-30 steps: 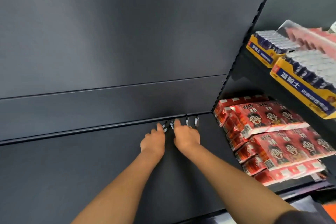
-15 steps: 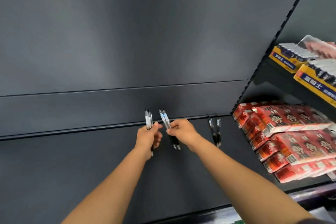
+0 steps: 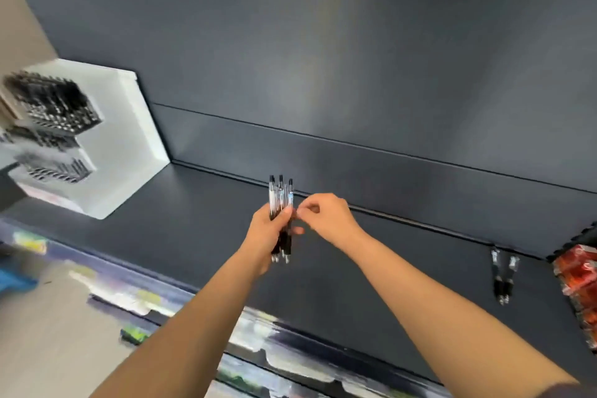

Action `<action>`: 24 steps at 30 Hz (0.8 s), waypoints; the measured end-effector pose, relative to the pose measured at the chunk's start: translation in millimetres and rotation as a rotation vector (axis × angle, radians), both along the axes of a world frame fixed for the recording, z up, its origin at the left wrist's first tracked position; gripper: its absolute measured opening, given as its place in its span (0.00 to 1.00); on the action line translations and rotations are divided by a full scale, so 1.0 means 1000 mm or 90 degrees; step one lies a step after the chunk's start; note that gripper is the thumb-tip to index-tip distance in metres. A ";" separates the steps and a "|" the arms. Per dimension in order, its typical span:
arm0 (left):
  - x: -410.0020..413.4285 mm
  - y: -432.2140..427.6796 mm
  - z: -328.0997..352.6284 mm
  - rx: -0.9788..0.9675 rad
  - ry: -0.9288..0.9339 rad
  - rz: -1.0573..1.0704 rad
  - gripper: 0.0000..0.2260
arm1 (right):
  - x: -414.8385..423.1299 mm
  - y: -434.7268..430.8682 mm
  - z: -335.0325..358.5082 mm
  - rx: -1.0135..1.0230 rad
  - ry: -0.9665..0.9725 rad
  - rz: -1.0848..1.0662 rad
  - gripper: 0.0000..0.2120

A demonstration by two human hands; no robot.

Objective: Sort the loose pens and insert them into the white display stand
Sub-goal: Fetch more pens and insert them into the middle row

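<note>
We record a bunch of pens [image 3: 280, 203] with clear barrels, black grips and black push-buttons, held roughly upright, buttons up, in the fingers [image 3: 286, 215] of the left hand [image 3: 266, 233] above the dark shelf [image 3: 193, 236]. Two loose pens [image 3: 502, 275] of the same pattern lie side by side on that shelf far to the right, near its back edge, tips towards us. The white display stand [image 3: 122, 145] sits at the shelf's left end, its stepped tiers packed with dark pens, blurred in this view.

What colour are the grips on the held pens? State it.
Black, head view, on pens in left hand.
</note>
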State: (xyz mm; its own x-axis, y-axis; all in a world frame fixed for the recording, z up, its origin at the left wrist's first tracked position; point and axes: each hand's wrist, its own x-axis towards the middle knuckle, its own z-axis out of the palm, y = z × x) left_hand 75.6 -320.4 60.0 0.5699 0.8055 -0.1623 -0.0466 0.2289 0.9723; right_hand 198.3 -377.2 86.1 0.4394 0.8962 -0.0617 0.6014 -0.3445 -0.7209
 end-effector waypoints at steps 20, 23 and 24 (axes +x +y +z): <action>-0.342 0.112 0.012 0.151 0.061 0.301 0.06 | -0.344 0.185 0.030 0.132 0.353 0.231 0.04; -0.387 0.145 0.016 0.183 0.103 0.340 0.07 | -0.390 0.218 0.032 0.145 0.342 0.214 0.01; -0.400 0.158 0.016 0.192 0.117 0.345 0.07 | -0.403 0.231 0.032 0.154 0.334 0.208 0.02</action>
State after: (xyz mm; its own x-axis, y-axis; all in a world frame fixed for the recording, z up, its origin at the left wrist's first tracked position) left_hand -324.6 -162.5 75.9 0.0539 0.9968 0.0599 0.0951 -0.0648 0.9934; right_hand -204.6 -146.7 118.2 0.1091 0.9937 0.0257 0.1954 0.0039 -0.9807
